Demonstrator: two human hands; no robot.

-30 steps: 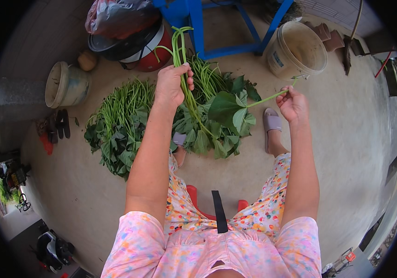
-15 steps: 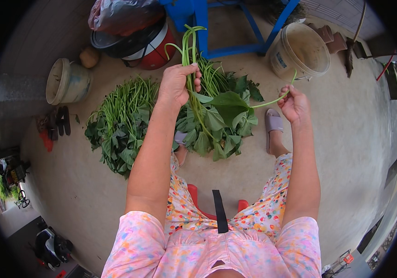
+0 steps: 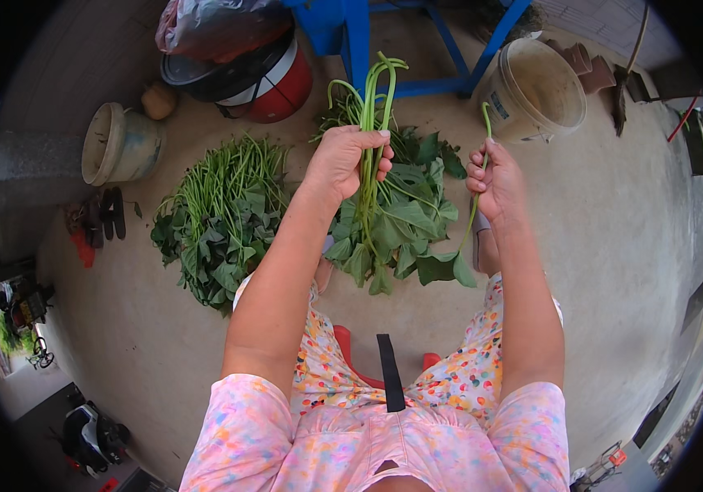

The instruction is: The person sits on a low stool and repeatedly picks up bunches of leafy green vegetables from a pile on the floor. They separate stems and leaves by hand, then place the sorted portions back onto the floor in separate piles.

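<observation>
— What do the hands hold?
— The left hand (image 3: 343,160) grips a bunch of leafy green stems (image 3: 372,123); the right hand (image 3: 495,176) pinches a single stem (image 3: 474,205), now raised upright beside the bunch instead of angled away.
— And around them?
— A pile of greens (image 3: 220,213) on the concrete floor (image 3: 614,246), a tan bucket (image 3: 532,90) beyond.

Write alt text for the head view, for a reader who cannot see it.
A seated person's left hand grips a bunch of leafy green stems, leaves hanging down, while the right hand holds a single stem beside it. Below, a pile of greens lies on the concrete floor, with a beige bucket and a red-and-black pot beyond.
</observation>
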